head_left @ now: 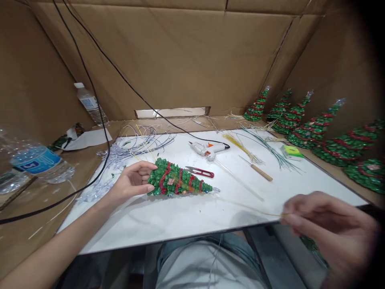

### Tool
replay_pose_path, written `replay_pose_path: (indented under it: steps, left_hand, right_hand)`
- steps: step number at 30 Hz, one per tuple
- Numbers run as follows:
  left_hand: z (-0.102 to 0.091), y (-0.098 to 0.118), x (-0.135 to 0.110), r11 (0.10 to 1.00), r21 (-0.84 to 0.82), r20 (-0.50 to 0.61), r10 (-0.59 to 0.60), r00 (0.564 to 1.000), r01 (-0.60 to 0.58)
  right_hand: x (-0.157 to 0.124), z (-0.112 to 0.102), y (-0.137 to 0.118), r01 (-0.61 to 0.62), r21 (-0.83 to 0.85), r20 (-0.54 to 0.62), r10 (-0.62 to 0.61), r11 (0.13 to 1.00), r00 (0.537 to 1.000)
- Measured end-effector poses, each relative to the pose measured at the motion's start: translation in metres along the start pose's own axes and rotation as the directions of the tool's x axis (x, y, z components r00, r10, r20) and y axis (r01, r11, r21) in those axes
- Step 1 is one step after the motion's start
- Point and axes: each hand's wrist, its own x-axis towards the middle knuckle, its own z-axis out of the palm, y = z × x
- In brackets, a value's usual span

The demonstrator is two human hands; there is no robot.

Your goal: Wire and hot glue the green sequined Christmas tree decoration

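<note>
My left hand (pixel 135 180) grips the base of a small green Christmas tree (pixel 180 180) with red garland, lying on its side with its clear tip to the right. My right hand (pixel 327 228) is pinched on the end of a thin yellow wire (pixel 255 209), which stretches leftward toward the tree; its far end is too faint to make out. Just behind the tree lie red thread snips (pixel 204 173). Farther back is a white and orange hot glue gun (pixel 207 149) with a long clear glue stick sticking out of it.
A wooden-handled awl (pixel 261 172), yellow wires (pixel 240 146) and a green-yellow box (pixel 291 152) lie on the white board (pixel 144 224). Several finished trees (pixel 313 124) line the right side. Water bottles (pixel 45 162) stand at left. A black cable (pixel 105 132) hangs across the left.
</note>
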Motion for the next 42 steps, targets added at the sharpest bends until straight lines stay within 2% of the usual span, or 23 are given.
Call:
replay_pose_path:
  steps: [1,3,5,7,11,16,42]
  left_hand:
    - [0.000,0.000,0.000,1.000,0.004,-0.003,-0.001,1.000,0.001]
    - [0.000,0.000,0.000,1.000,0.003,-0.006,-0.003,1.000,0.003]
    - [0.001,0.000,0.000,1.000,-0.004,-0.007,-0.007,1.000,0.007]
    - [0.001,0.001,0.000,1.000,-0.010,-0.006,-0.013,1.000,0.013]
    - [0.003,0.003,0.000,0.998,-0.021,-0.012,-0.052,0.999,0.052]
    - [0.003,0.003,-0.002,0.997,-0.011,-0.052,-0.070,0.996,0.070]
    - [0.002,0.003,-0.002,0.995,0.021,-0.075,-0.097,0.992,0.098]
  right_hand:
    - [-0.003,0.015,-0.009,-0.025,0.091,0.087,0.018,0.996,0.996]
    - [-0.001,0.037,-0.018,-0.116,0.111,0.260,0.084,0.987,0.962]
    - [0.006,0.051,-0.016,-0.179,0.094,0.326,0.140,0.979,0.935]
    - [0.014,0.058,-0.006,-0.191,0.063,0.332,0.160,0.980,0.930]
    - [0.024,0.068,0.016,-0.127,-0.011,0.292,0.125,0.992,0.948]
    - [0.027,0.076,0.031,-0.081,-0.013,0.276,0.081,0.997,0.958]
    - [0.027,0.077,0.031,-0.036,-0.043,0.307,0.048,0.998,0.951]
